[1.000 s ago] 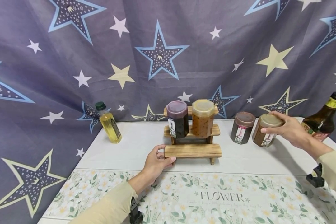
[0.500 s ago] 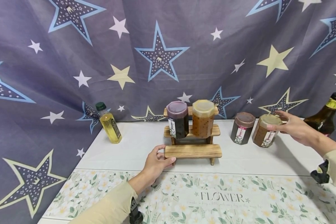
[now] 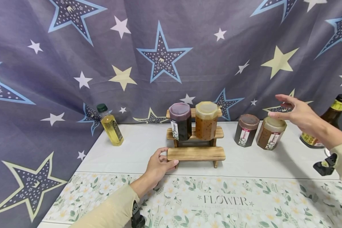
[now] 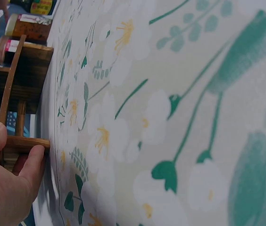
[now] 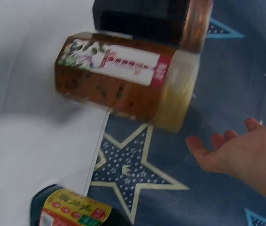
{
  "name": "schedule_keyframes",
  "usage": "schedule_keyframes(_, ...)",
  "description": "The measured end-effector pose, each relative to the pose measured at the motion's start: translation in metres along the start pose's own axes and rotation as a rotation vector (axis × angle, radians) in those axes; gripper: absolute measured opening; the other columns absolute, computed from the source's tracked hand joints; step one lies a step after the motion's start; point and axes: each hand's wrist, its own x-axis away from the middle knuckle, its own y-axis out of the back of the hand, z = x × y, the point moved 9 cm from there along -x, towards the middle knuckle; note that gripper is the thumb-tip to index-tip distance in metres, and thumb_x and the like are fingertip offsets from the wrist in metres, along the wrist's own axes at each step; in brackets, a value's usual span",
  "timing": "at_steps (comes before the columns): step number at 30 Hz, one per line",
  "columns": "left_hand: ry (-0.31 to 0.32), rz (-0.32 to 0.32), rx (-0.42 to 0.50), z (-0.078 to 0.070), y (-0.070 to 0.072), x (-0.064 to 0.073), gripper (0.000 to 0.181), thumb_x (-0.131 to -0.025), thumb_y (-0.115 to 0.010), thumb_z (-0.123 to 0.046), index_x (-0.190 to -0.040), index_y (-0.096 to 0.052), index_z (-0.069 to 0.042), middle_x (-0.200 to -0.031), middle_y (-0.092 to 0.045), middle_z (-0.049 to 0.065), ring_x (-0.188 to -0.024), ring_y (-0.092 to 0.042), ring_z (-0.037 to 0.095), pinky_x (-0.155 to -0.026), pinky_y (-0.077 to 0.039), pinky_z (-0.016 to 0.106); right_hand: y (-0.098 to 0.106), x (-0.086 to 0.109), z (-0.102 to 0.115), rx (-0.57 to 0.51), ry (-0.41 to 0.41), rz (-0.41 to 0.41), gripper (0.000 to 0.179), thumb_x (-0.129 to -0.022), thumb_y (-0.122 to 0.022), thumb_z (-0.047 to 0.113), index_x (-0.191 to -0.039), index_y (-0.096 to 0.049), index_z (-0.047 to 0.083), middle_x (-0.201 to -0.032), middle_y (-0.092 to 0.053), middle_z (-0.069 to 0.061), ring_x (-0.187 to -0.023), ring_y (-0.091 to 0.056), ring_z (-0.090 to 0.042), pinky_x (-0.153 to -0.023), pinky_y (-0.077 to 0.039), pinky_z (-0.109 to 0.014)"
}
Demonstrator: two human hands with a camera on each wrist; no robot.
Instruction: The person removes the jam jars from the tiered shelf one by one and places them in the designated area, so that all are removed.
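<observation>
A three-step wooden display rack (image 3: 196, 154) stands mid-table, bearing a dark jar with a purple lid (image 3: 180, 122) and an amber jar with a pale yellow lid (image 3: 206, 122). My left hand (image 3: 157, 167) holds the left end of its lowest step; the left wrist view shows thumb and fingers (image 4: 32, 165) pinching the wood. To the right, a reddish-brown jar (image 3: 270, 133) stands upright beside a dark jar with a brown lid (image 3: 246, 131). My right hand (image 3: 300, 114) hovers over the reddish-brown jar's lid, thumb and fingers spread around nothing. In the right wrist view, a gap separates that hand from the jar (image 5: 119, 77).
A brown sauce bottle with a black cap (image 3: 333, 115) stands at the far right, partly behind my right forearm. A small bottle of yellow oil (image 3: 112, 128) is at the back left. A star-patterned curtain (image 3: 231, 47) hangs behind the table; a floral cloth (image 3: 211, 202) covers its front.
My right hand has let go of the reddish-brown jar and lifted up off its lid. The jar stays where it was, and the left hand keeps its hold on the rack.
</observation>
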Motion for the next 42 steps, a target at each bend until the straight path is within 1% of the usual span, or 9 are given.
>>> schedule_keyframes(3,0.0,-0.001,0.002,0.001,0.0,0.0,0.066,-0.084,-0.075,-0.006,-0.14,-0.04,-0.004,-0.096,-0.062,0.014,-0.087,-0.066,0.023,-0.083,-0.061,0.036,-0.002,0.001,0.008,0.005,0.03,-0.03,0.086,-0.087,-0.073,0.033,-0.153,-0.023,0.012,-0.152,-0.026,-0.017,-0.135,-0.025,-0.036,-0.102,-0.038,-0.017)
schedule_keyframes(6,0.003,-0.001,0.003,0.001,0.001,0.001,0.066,-0.084,-0.075,-0.006,-0.139,-0.04,-0.004,-0.096,-0.063,0.014,-0.086,-0.066,0.022,-0.083,-0.061,0.036,-0.008,0.003,0.016,-0.013,0.052,-0.035,0.085,-0.087,-0.074,0.03,-0.153,-0.024,0.014,-0.151,-0.03,-0.012,-0.132,-0.029,-0.03,-0.075,-0.036,0.002)
schedule_keyframes(12,-0.002,-0.003,-0.005,0.0,0.003,0.003,0.066,-0.084,-0.075,-0.006,-0.139,-0.04,-0.003,-0.096,-0.063,0.015,-0.084,-0.066,0.019,-0.083,-0.061,0.036,-0.026,0.006,0.042,-0.052,0.104,0.007,0.081,-0.087,-0.074,0.026,-0.152,-0.027,0.02,-0.145,-0.037,-0.01,-0.124,-0.039,-0.018,-0.078,-0.043,-0.003)
schedule_keyframes(21,-0.005,0.003,-0.007,0.001,0.003,0.004,0.065,-0.084,-0.075,-0.006,-0.139,-0.04,-0.003,-0.096,-0.063,0.014,-0.084,-0.065,0.018,-0.083,-0.061,0.036,-0.059,0.012,0.088,-0.075,0.184,0.079,0.086,-0.084,-0.076,0.015,-0.153,-0.025,0.016,-0.144,-0.039,-0.014,-0.132,-0.038,-0.032,-0.094,-0.044,-0.025)
schedule_keyframes(27,-0.008,0.004,-0.01,0.001,0.004,0.005,0.065,-0.084,-0.075,-0.006,-0.139,-0.04,-0.004,-0.096,-0.062,0.015,-0.084,-0.065,0.019,-0.083,-0.061,0.036,-0.077,0.018,0.11,-0.136,0.217,0.113,0.087,-0.084,-0.076,0.012,-0.153,-0.023,0.016,-0.144,-0.04,-0.013,-0.132,-0.039,-0.03,-0.085,-0.045,-0.01)
schedule_keyframes(32,-0.005,0.005,-0.01,0.001,0.004,0.005,0.064,-0.084,-0.074,-0.005,-0.139,-0.04,-0.004,-0.096,-0.062,0.015,-0.084,-0.065,0.019,-0.083,-0.061,0.036,-0.087,0.019,0.122,-0.141,0.237,0.123,0.086,-0.083,-0.077,0.013,-0.152,-0.025,0.018,-0.144,-0.042,-0.011,-0.132,-0.04,-0.027,-0.087,-0.046,-0.011)
schedule_keyframes(35,-0.007,0.01,-0.01,0.001,0.004,0.006,0.065,-0.084,-0.074,-0.005,-0.139,-0.04,-0.004,-0.096,-0.062,0.015,-0.084,-0.065,0.019,-0.083,-0.061,0.036,-0.095,0.018,0.131,-0.154,0.248,0.136,0.087,-0.083,-0.077,0.013,-0.152,-0.025,0.017,-0.143,-0.043,-0.012,-0.132,-0.041,-0.027,-0.094,-0.049,-0.021)
schedule_keyframes(39,-0.002,0.008,-0.008,0.002,0.005,0.006,0.064,-0.084,-0.074,-0.005,-0.139,-0.041,-0.005,-0.096,-0.063,0.015,-0.083,-0.065,0.018,-0.083,-0.061,0.036,-0.11,0.017,0.145,-0.201,0.281,0.181,0.09,-0.083,-0.077,0.012,-0.153,-0.021,0.015,-0.144,-0.042,-0.016,-0.133,-0.039,-0.03,-0.104,-0.046,-0.042)
schedule_keyframes(42,-0.002,0.012,-0.01,0.001,0.005,0.007,0.064,-0.084,-0.074,-0.005,-0.139,-0.04,-0.005,-0.097,-0.063,0.015,-0.083,-0.065,0.018,-0.083,-0.061,0.036,-0.12,0.016,0.155,-0.224,0.303,0.208,0.091,-0.082,-0.078,0.01,-0.153,-0.021,0.015,-0.144,-0.041,-0.016,-0.132,-0.04,-0.029,-0.105,-0.045,-0.047)
